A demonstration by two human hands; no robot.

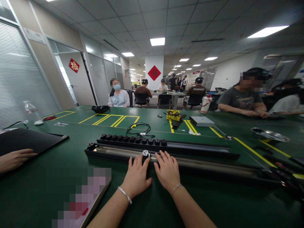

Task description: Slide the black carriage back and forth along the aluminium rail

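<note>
A long black track [201,164] with a shiny strip along its top lies across the table in front of me. On it sits a small black-and-white piece [146,154]. My left hand [136,177] rests with fingers spread on the track's near edge, its index fingertip close to the small piece. Just right of that piece, my right hand [168,171] lies palm down on the track, fingers stretched out. Neither hand grips anything. Directly behind lies a second black track [199,148], with a row of round black sockets [133,139] along its left half.
Beyond the tracks lie a coiled black cable [139,128], a yellow block with wires [173,115], a grey box [201,121] and a metal dish [270,134]. Another person's hand [17,160] rests by a black panel [30,144] at left. Coworkers sit around.
</note>
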